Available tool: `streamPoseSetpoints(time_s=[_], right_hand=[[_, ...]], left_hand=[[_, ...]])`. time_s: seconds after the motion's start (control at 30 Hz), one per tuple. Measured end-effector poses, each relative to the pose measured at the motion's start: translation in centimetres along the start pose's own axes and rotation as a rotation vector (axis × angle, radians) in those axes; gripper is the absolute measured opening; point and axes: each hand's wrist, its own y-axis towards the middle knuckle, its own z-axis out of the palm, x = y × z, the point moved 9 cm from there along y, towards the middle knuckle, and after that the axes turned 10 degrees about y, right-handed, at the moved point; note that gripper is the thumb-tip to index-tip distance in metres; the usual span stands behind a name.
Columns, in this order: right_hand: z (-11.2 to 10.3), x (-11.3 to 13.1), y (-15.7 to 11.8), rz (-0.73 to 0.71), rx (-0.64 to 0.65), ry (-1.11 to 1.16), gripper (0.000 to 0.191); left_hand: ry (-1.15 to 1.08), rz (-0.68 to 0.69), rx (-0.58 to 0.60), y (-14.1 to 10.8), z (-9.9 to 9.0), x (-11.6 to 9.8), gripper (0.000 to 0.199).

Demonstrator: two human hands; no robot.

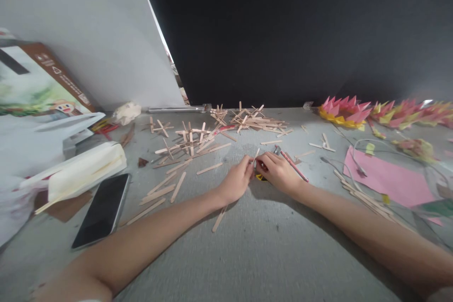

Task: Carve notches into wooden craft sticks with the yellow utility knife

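Head view: forearms (184, 219) converge over the worktop (198, 264). Left hand (236, 179): fingers pinch a stick (256, 153), tip projecting past them. Right hand (278, 170): fingers curl beside it, hold unclear.

Light's looking kinda dim and flat
Soft shadow is pooling under the right forearm (354, 224), a bright gap (159, 28) is glowing beside the black panel (300, 33), and the paper flowers (414, 115) are looking blurry and stretched.
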Motion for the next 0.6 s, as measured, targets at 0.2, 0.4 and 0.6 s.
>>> streamPoseSetpoints(time_s=[0.2,0.4,0.6], right_hand=[[-0.3,-1.6,-0.1,0.176,-0.079,0.174,0.012],[-0.6,-2.2,0.0,0.242,-0.104,0.253,0.011],[-0.5,-2.1,-0.2,0.224,-0.09,0.216,0.017]], left_hand=[[-0.168,-0.036,-0.023,0.1,-0.3,0.0,0.027],[-0.387,-0.082,-0.138,0.6,-1.5,0.6,0.039],[-0.443,-0.094,-0.17,0.5,-1.8,0.6,0.041]])
